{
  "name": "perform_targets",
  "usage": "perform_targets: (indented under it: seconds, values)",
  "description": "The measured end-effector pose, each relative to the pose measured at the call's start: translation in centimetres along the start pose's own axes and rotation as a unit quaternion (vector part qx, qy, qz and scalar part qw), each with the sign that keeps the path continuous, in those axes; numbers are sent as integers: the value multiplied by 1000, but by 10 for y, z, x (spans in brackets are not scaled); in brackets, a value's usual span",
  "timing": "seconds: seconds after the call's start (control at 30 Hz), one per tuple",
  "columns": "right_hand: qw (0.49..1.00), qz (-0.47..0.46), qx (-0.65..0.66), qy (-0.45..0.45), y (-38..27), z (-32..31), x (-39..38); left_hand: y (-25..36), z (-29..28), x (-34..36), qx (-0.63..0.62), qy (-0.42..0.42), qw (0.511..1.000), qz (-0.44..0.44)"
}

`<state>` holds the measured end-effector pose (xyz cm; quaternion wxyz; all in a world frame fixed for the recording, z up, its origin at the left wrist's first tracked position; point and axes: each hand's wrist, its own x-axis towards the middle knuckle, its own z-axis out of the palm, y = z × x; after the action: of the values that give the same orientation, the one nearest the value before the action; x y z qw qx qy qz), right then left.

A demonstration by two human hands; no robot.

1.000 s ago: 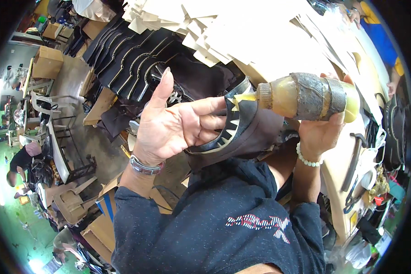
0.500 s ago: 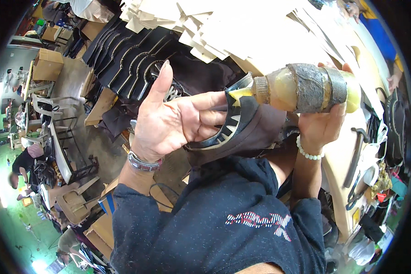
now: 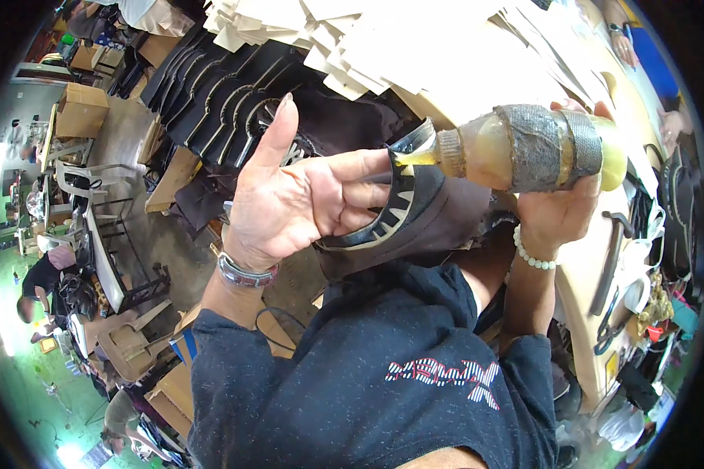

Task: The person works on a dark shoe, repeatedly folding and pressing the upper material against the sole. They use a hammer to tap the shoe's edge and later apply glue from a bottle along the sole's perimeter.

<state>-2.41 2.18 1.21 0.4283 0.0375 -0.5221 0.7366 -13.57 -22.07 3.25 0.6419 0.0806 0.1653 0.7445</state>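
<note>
A squeeze bottle (image 3: 485,152) with a ribbed neck, yellowish contents and dark tape around its body lies almost level in my right hand (image 3: 559,215), the fingers closed around it. Its yellow tip (image 3: 416,158) meets the edge of a dark leather piece (image 3: 446,219). That edge is curved and cut into notches, with pale gaps between dark tabs. My left hand (image 3: 289,195), palm up and thumb spread away, holds the piece from its left side. The left fingertips go behind the curved edge and are partly hidden.
Behind the hands, dark curved panels (image 3: 219,102) lie in overlapping rows. Pale sheets (image 3: 438,47) spread across the table's far side. A hammer (image 3: 610,262) rests at the right, near a dark bag (image 3: 675,211). Another person's hand (image 3: 673,129) shows at the right rim.
The bottle has shifted slightly, its tip now a little lower against the notched edge. The leather piece has turned slightly. My left hand stays almost in place.
</note>
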Motion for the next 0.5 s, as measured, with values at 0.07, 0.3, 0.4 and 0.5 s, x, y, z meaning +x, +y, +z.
perform_targets:
  seconds: [0.07, 0.3, 0.4, 0.5]
  values:
    - [1000, -5, -4, -10, -1, -1, -1, -1, -1, 1, -8, -16, 1000, 1]
    - [999, -16, -8, -36, -6, -8, -6, -2, 4, 2, 10, 0, 1000, 5]
    - [999, -17, -4, -41, -7, -11, -11, -2, 5, 5, -24, -13, 1000, 12]
    - [999, -29, -7, -43, -9, -11, -15, -1, 1, 4, -8, -20, 1000, 7]
